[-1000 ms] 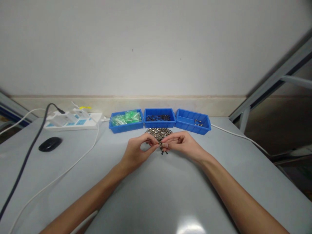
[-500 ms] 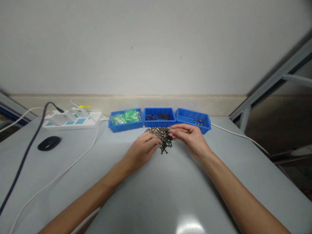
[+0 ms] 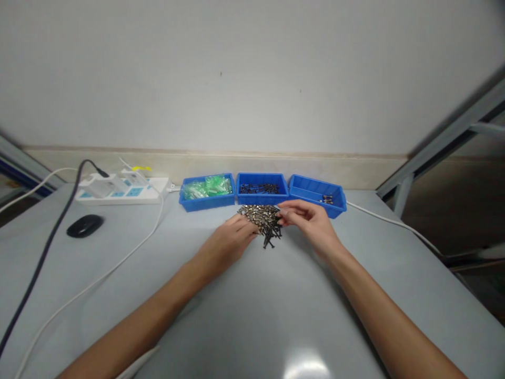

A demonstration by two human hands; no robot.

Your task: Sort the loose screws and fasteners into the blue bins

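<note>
A heap of small metal screws (image 3: 263, 218) lies on the grey table (image 3: 252, 305) in front of three blue bins. My left hand (image 3: 226, 242) rests at the heap's left edge, fingers curled with the tips among the screws. My right hand (image 3: 310, 221) is at the heap's right edge, fingers pinched together on a small piece I cannot name. The left bin (image 3: 206, 192) holds green plastic parts, the middle bin (image 3: 261, 189) dark screws, and the right bin (image 3: 317, 195) only a few metal pieces.
A white power strip (image 3: 122, 189) with plugs sits at the back left, and a black mouse (image 3: 84, 225) lies near it. White and black cables (image 3: 51, 247) run across the left of the table. A metal frame (image 3: 434, 152) rises at the right.
Both hands were pinched together over the near screws; they have moved apart to the two sides of the heap. The right hand reached towards the right bin, then came back a little.
</note>
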